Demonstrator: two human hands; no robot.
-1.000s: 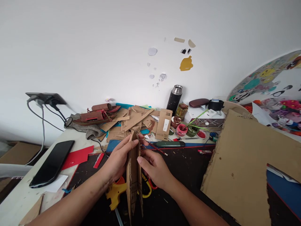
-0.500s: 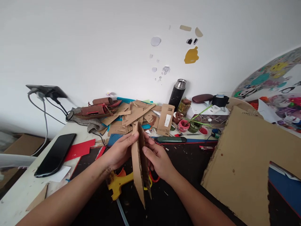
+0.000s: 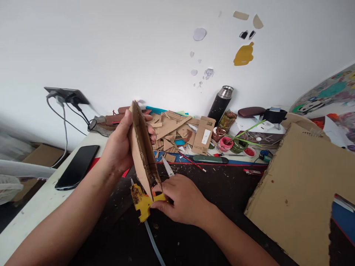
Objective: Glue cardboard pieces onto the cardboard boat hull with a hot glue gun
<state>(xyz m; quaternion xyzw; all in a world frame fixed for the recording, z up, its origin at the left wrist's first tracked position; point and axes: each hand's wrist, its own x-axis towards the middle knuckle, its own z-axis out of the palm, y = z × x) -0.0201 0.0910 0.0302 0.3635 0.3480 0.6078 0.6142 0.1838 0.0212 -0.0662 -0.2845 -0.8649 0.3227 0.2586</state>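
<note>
My left hand (image 3: 119, 144) grips a folded cardboard piece (image 3: 138, 155), thumb on the near panel and fingers wrapped round the far side. The piece is raised and tilted, its two narrow panels standing a little apart and tapering to points at the lower end. Those points are pinched between the thumb and fingers of my right hand (image 3: 180, 199). Under the piece lies a yellow glue gun (image 3: 142, 205) with a pale glue stick (image 3: 154, 242) coming out of its back. Just beyond my right hand are scissors (image 3: 168, 167), their handles hidden by it.
Cardboard scraps (image 3: 174, 129) are heaped at the back, beside a black thermos (image 3: 220, 103) and open paint pots (image 3: 226, 143). A green utility knife (image 3: 210, 159) lies before them. To the right is a large cardboard sheet (image 3: 291, 192); to the left, a phone (image 3: 77, 166).
My left hand has lifted the cardboard piece up and left. My right hand has slid from its upper part down to the pointed lower end. The view has shifted somewhat.
</note>
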